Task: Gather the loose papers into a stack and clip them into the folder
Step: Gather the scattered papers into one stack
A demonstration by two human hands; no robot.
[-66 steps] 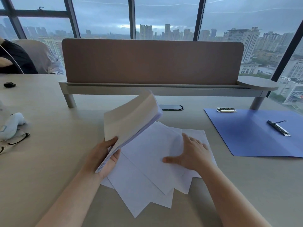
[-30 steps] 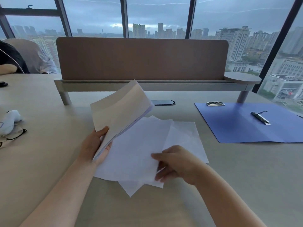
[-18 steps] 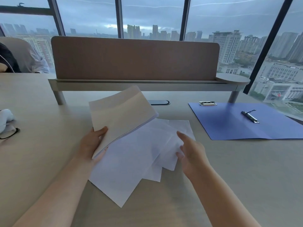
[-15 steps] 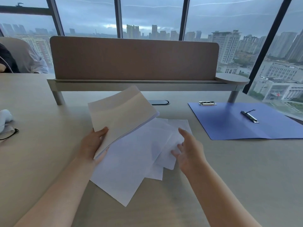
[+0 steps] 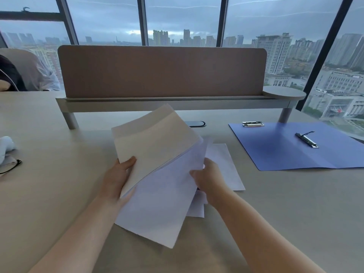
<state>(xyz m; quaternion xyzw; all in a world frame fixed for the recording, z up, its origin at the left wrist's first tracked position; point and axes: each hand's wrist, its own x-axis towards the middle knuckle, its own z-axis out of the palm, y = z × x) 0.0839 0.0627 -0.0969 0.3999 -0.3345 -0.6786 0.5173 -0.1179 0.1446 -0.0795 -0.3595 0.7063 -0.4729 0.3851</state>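
Note:
My left hand [image 5: 118,174] grips a thick stack of white papers [image 5: 155,142] by its lower left edge, tilted up off the desk. My right hand [image 5: 206,178] pinches the right edge of a loose sheet [image 5: 163,203] raised under the stack. More loose sheets [image 5: 224,164] lie flat on the desk to the right and beneath. The open blue folder [image 5: 275,150] lies at the right with a metal clip [image 5: 306,139] on its spine area.
A second metal clip [image 5: 253,124] lies at the folder's far left corner. A desk divider on a raised shelf [image 5: 163,73] runs across the back. Glasses [image 5: 10,167] and a white object [image 5: 6,144] sit at the left edge. Another person's sleeve [image 5: 9,75] shows far left.
My right hand has taken hold of a loose sheet's edge and lifted it up toward the underside of the stack. The stack in my left hand has stayed where it was.

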